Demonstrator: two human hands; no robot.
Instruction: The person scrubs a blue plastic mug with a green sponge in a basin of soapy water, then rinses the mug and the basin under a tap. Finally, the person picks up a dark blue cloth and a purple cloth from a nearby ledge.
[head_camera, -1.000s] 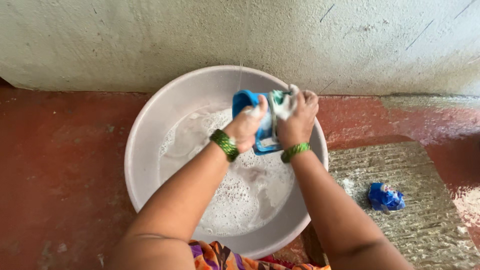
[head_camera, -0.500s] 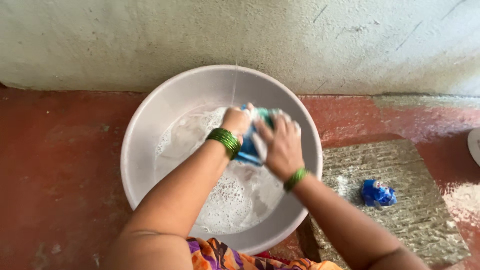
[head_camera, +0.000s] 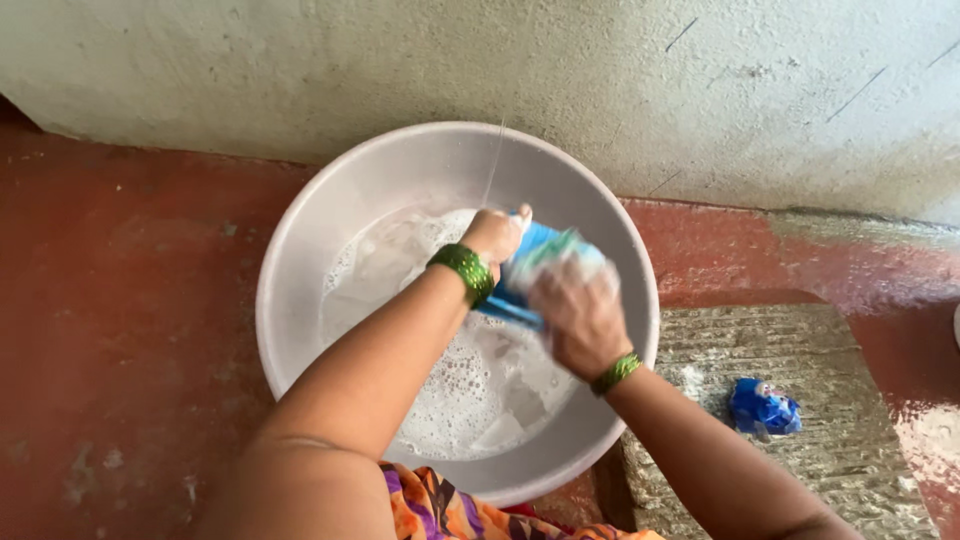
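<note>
While both hands keep scrubbing, the right hand (head_camera: 580, 315) has slid lower over the blue cloth (head_camera: 530, 270), fingers clamped on it; the left hand (head_camera: 493, 235) grips its far end above the soapy basin (head_camera: 300, 290).

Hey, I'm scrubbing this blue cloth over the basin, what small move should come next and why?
Probably dip the bunched blue cloth back into the sudsy water in the round grey plastic basin. Both the left hand and the right hand hold it clear above the foam.
</note>
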